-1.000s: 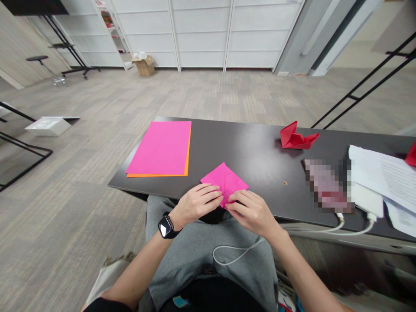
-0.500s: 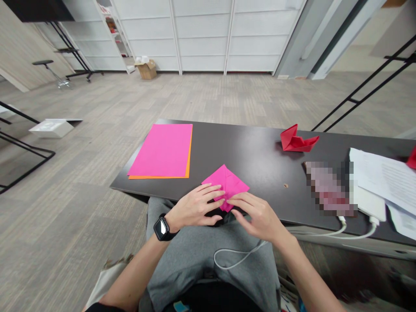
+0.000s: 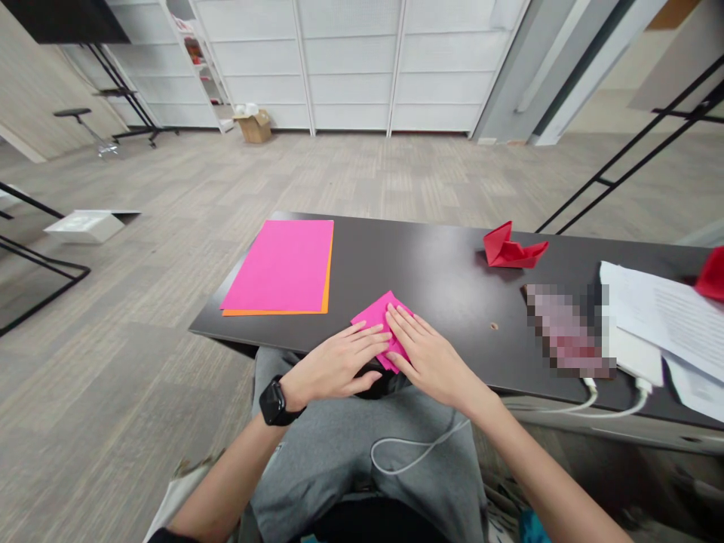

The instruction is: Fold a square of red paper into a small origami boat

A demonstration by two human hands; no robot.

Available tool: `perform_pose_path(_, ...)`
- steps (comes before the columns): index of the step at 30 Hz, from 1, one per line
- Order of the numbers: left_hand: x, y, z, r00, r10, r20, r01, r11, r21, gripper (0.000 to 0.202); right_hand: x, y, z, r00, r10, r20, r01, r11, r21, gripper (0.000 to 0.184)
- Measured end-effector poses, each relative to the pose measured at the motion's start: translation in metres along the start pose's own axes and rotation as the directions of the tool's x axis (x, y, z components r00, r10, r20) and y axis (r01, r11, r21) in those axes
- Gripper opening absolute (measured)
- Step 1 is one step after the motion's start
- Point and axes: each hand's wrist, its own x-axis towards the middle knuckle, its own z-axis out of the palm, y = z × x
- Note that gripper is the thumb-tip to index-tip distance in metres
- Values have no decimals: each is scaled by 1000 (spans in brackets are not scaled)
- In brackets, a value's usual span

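A folded piece of pink paper (image 3: 374,311) lies near the front edge of the dark table, one corner pointing away from me. My left hand (image 3: 339,364) rests on its left side with the fingers stretched out flat. Across its right half lies my right hand (image 3: 430,354), fingers extended and pressing on the paper, so much of that half is hidden. The fingertips of both hands nearly meet at the paper's middle.
Pink sheets (image 3: 283,264) lie over orange paper (image 3: 326,298) on the table's left. To the right are a red folded-paper boat (image 3: 512,250), a blurred-out phone-like item (image 3: 566,332), a white power bank (image 3: 639,354) with cables, and printed papers (image 3: 667,309).
My right hand has moved up and inward from the paper's lower right edge and now lies flat over its right half. My left hand stays about where it was.
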Motion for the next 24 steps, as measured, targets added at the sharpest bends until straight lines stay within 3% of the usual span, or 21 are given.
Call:
perform_pose_path(3, -4, 2, 0, 979, -193, -59, 198, 975, 98, 56, 0, -1, -2, 1000, 5, 6, -5, 1000, 6, 67)
perform_pose_path(5, -8, 2, 2, 964, -258, -68, 265, 952, 154, 58, 0, -1, -1, 1000, 3, 8, -3, 1000, 14, 77)
perform_pose_path(9, -13, -1, 6, 968, -248, -28, 249, 949, 193, 60, -2, 0, 0, 1000, -8, 12, 8, 1000, 24, 107)
perform_pose_path(12, -13, -3, 5, 973, -231, -18, 230, 952, 201, 60, -2, -1, 0, 1000, -9, 14, 8, 999, 32, 118)
perform_pose_path(17, -14, -5, 5, 979, -195, -60, 203, 959, 197, 59, -2, -3, -4, 999, -34, 8, 33, 999, 33, 98)
perform_pose_path(24, -21, -7, 5, 971, -212, -108, 223, 969, 105, 60, -3, -3, -4, 999, -45, -2, 45, 999, 23, 87)
